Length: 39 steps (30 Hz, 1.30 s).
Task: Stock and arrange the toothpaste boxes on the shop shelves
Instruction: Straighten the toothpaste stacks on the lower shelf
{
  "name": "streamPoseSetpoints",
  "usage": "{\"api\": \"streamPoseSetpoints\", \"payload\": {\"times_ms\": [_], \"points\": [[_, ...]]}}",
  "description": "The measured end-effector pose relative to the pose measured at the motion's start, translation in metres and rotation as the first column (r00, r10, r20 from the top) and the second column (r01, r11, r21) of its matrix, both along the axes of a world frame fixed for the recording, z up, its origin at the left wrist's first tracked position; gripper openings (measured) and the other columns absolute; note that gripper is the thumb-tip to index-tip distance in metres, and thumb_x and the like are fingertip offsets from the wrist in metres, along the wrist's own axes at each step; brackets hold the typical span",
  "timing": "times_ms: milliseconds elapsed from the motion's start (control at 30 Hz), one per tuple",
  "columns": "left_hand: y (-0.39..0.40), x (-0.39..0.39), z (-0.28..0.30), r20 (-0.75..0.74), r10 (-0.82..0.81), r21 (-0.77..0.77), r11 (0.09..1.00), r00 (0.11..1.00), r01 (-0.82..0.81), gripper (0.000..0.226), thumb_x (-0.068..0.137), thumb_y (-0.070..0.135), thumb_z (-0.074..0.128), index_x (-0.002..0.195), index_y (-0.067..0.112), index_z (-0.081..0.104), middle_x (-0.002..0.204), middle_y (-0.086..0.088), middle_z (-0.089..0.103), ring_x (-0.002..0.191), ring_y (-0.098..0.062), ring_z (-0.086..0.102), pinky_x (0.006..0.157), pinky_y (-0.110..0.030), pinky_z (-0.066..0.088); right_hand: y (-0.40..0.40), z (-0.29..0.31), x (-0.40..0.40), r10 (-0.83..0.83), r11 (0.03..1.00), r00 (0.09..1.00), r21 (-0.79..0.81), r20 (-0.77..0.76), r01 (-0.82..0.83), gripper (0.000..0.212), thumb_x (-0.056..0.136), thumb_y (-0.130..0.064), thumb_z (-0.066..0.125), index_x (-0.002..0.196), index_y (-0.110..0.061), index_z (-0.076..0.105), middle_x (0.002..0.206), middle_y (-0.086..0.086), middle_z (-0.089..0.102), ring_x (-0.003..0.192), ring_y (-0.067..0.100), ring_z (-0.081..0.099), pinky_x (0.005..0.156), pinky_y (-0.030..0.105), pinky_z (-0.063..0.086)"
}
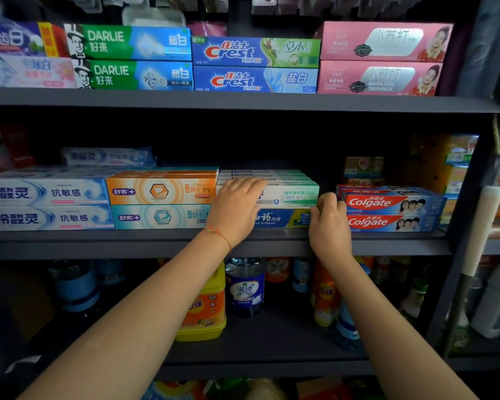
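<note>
Here the fingers of the left hand (237, 207) lie fairly straight and spread over the top front edge of the white-and-green box (289, 193), pressing rather than clasping it, while the fingers of the right hand (328, 223) are curled in at that box's right end, pinching its corner just where it meets the blue box (283, 218) beneath. Both boxes sit as a stack on the middle shelf (156, 243), between the orange box (160, 191) on the left and the two Colgate boxes (387, 212) on the right, with a small gap before the Colgate. The step in hand looks like squaring this stack, so it would go best if the left palm steadies the top box downward while the right hand nudges its end flush with the box below. Keep the push gentle and straight back, since the loose boxes behind could slide askew. Aim to bring the front faces level with the neighbouring rows along the shelf's lip.
</note>
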<state>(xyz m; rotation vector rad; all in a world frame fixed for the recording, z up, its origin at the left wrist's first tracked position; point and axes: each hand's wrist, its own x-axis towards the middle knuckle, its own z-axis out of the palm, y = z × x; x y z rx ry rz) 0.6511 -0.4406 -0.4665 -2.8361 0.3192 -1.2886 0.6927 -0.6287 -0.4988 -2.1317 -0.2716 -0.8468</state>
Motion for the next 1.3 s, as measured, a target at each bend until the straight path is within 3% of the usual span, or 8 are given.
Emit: {"api": "streamPoseSetpoints", "payload": {"times_ms": [300, 467, 600, 733, 967, 1100, 1200, 1300], "points": [[-0.001, -0.001, 0.001, -0.026, -0.016, 0.012, 1.000, 1.000, 0.017, 0.053, 0.093, 0.015, 0.064, 0.143, 0.010, 0.047, 0.144, -0.011, 0.052, 0.134, -0.030, 0.046, 0.117, -0.040, 0.026, 0.002, -0.003, 0.002, -0.016, 1.000, 0.999, 0.022, 0.040, 0.015, 0.020, 0.101, -0.017, 0.051, 0.116, -0.006, 0.046, 0.116, 0.016, 0.048, 0.095, 0.027, 0.052, 0.074, 0.043, 0.052], [0.006, -0.004, -0.003, -0.004, 0.019, 0.020, 1.000, 1.000, -0.019, 0.069, 0.098, 0.031, 0.052, 0.157, 0.015, 0.020, 0.163, -0.009, 0.020, 0.152, -0.025, 0.013, 0.123, -0.036, -0.002, 0.015, 0.001, -0.007, -0.065, 0.990, 0.936, -0.098, 0.346, 0.105, 0.033, 0.092, -0.011, 0.057, 0.121, 0.001, 0.048, 0.121, 0.020, 0.049, 0.108, 0.032, 0.050, 0.090, 0.044, 0.048], [0.017, -0.004, -0.003, 0.050, 0.116, 0.089, 0.989, 0.992, -0.121, 0.071, 0.093, 0.042, 0.054, 0.152, 0.010, 0.032, 0.158, -0.014, 0.033, 0.149, -0.030, 0.022, 0.124, -0.046, 0.000, 0.031, 0.021, -0.004, 0.041, 0.927, 0.916, -0.358, 0.398, 0.114, 0.050, 0.089, -0.028, 0.050, 0.131, -0.001, 0.049, 0.136, 0.018, 0.050, 0.130, 0.033, 0.044, 0.113, 0.046, 0.030], [0.020, 0.002, 0.004, -0.015, 0.158, 0.161, 0.975, 0.987, -0.153, 0.066, 0.087, 0.051, 0.049, 0.140, 0.011, 0.048, 0.136, -0.010, 0.058, 0.131, -0.028, 0.049, 0.122, -0.053, -0.002, 0.045, 0.037, 0.002, 0.021, 0.853, 0.972, -0.511, 0.233, 0.104, 0.054, 0.085, -0.033, 0.040, 0.130, -0.008, 0.053, 0.127, 0.014, 0.061, 0.120, 0.032, 0.054, 0.111, 0.049, 0.029], [0.017, -0.028, 0.024, -0.118, -0.004, 0.095, 0.995, 0.993, 0.015, 0.067, 0.087, 0.044, 0.052, 0.143, 0.009, 0.048, 0.149, -0.015, 0.046, 0.140, -0.031, 0.039, 0.122, -0.052, 0.011, 0.041, 0.038, -0.027, 0.053, 0.907, 0.943, -0.412, 0.327, 0.092, 0.045, 0.084, -0.022, 0.054, 0.126, -0.005, 0.054, 0.129, 0.018, 0.055, 0.124, 0.034, 0.049, 0.106, 0.049, 0.032], [0.015, -0.039, 0.037, -0.072, -0.110, -0.029, 0.994, 0.991, 0.109, 0.032, 0.084, 0.029, 0.058, 0.108, 0.011, 0.068, 0.109, -0.009, 0.064, 0.100, -0.029, 0.059, 0.089, -0.044, 0.042, 0.038, 0.026, -0.048, 0.105, 0.934, 0.955, -0.358, 0.278, 0.001, 0.038, 0.079, -0.012, 0.057, 0.116, -0.008, 0.051, 0.110, 0.018, 0.059, 0.104, 0.033, 0.052, 0.087, 0.043, 0.037], [0.007, -0.042, 0.053, -0.171, -0.139, -0.111, 0.986, 0.975, 0.121, 0.015, 0.082, 0.026, 0.056, 0.077, 0.014, 0.064, 0.077, -0.004, 0.060, 0.069, -0.027, 0.060, 0.062, -0.037, 0.047, 0.027, 0.037, -0.058, 0.145, 0.918, 0.976, -0.389, 0.165, -0.071, 0.025, 0.080, -0.008, 0.054, 0.105, -0.009, 0.053, 0.095, 0.012, 0.058, 0.087, 0.031, 0.053, 0.073, 0.039, 0.037], [-0.003, -0.050, 0.068, -0.331, -0.141, -0.202, 0.976, 0.933, 0.075, 0.020, 0.081, 0.027, 0.051, 0.064, 0.017, 0.055, 0.063, -0.001, 0.055, 0.051, -0.026, 0.056, 0.047, -0.031, 0.046, 0.006, 0.056, -0.072, 0.166, 0.860, 0.985, -0.483, -0.035, -0.162, 0.015, 0.082, -0.011, 0.049, 0.092, -0.006, 0.059, 0.083, 0.007, 0.054, 0.075, 0.031, 0.054, 0.065, 0.039, 0.041]]}}
